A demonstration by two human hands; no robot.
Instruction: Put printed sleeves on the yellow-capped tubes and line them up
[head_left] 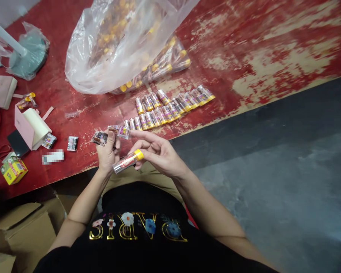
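Note:
My left hand [108,153] is closed around small printed plastic wrappers [100,138], pinched under the thumb near the table's front edge. Another printed wrapper [122,131] sticks out to the right of that thumb. In my right hand [163,157] is a clear tube [126,163] with a yellow cap and red lettering, tilted, its cap end between my fingers. The right index finger stretches toward the right-hand wrapper; whether it touches it I cannot tell. Just beyond my hands lie rows of similar yellow-capped tubes [161,115], side by side.
A large clear plastic bag [85,64] full of yellow-capped tubes lies at the back of the worn red table [216,49]. To the left are an open notebook [36,127], a yellow box [14,170], small packets [72,143] and a bagged lamp base [31,53]. Cardboard boxes [28,231] stand below.

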